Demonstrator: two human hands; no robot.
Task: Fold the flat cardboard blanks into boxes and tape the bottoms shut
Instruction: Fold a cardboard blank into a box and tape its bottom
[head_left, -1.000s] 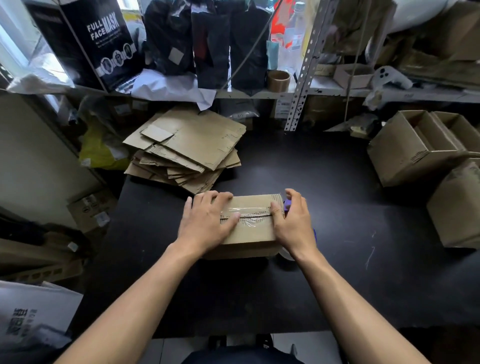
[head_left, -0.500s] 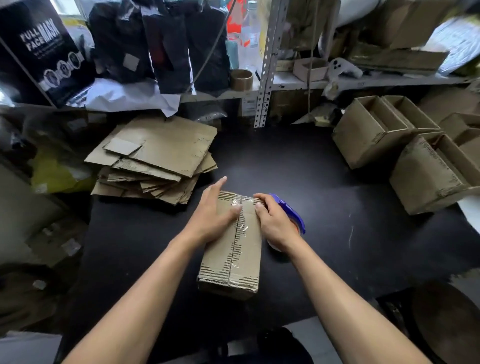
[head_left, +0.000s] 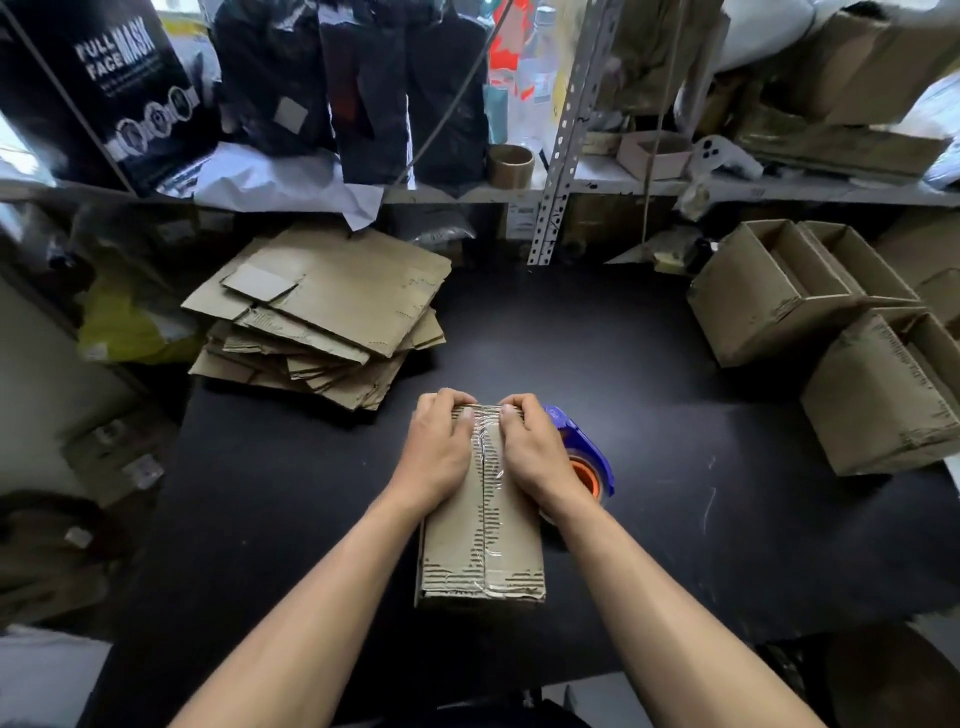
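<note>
A folded cardboard box (head_left: 483, 551) lies bottom up on the black table (head_left: 649, 395), its long side pointing away from me. Clear tape runs along its centre seam. My left hand (head_left: 436, 452) and my right hand (head_left: 535, 452) sit on the far end, one on each side of the seam. The fingers of both curl over the far edge and the thumbs lie on the tape. A blue tape dispenser with an orange core (head_left: 584, 457) stands just right of the box, partly hidden behind my right wrist. A stack of flat blanks (head_left: 332, 306) lies at the back left.
Several open finished boxes (head_left: 753, 312) lie on their sides at the right edge, with another box (head_left: 878, 405) nearer me. A perforated metal shelf post (head_left: 561, 130) rises behind the table. A brown tape roll (head_left: 510, 165) stands on the cluttered shelf.
The box was turned from crosswise to lengthwise. Both hands slid along the taped seam to the far end, and their fingers now wrap over that edge.
</note>
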